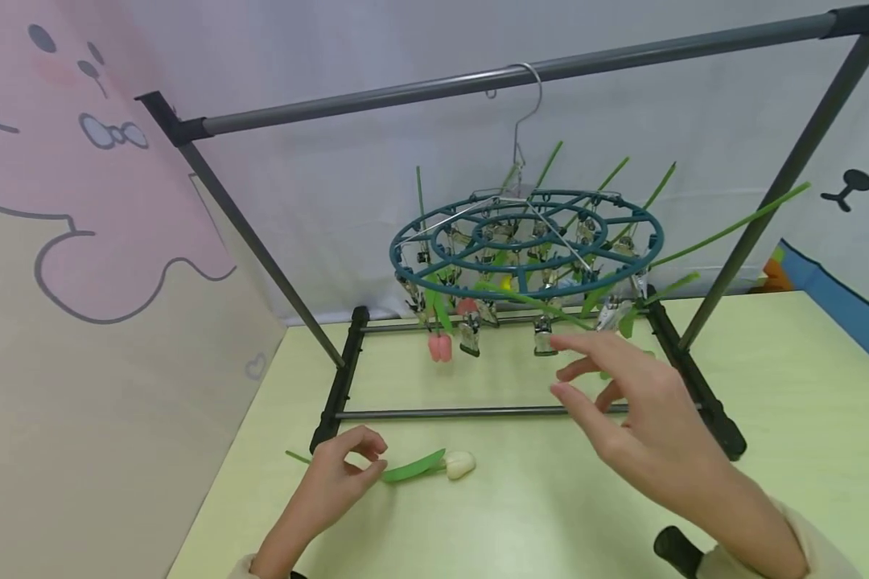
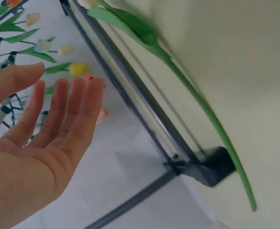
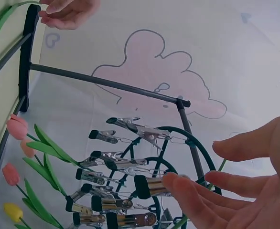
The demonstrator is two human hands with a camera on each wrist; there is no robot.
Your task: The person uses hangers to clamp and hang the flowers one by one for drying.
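Observation:
My left hand [image 1: 340,478] hovers over the table with its fingers loosely bent and nothing between them. Beside it lies a white artificial tulip [image 1: 460,464], its green stem [image 2: 204,107] running past the hand in the left wrist view. Just below the round dark green clip hanger [image 1: 525,291], my right hand [image 1: 644,418] is held up, thumb and fingers apart and holding nothing. Its fingertips are near a hanging metal clip [image 3: 152,186]; whether they touch I cannot tell. Pink tulips [image 1: 439,347] and a yellow tulip [image 3: 13,213] hang head down from other clips.
A grey rack bar [image 1: 376,99] carries the hanger by its hook. The rack's slanted posts and black feet [image 1: 336,386] stand on the pale green table [image 1: 536,515]. Several green stems [image 1: 731,223] stick out above the ring. A black cylinder [image 1: 677,551] is beside my right sleeve.

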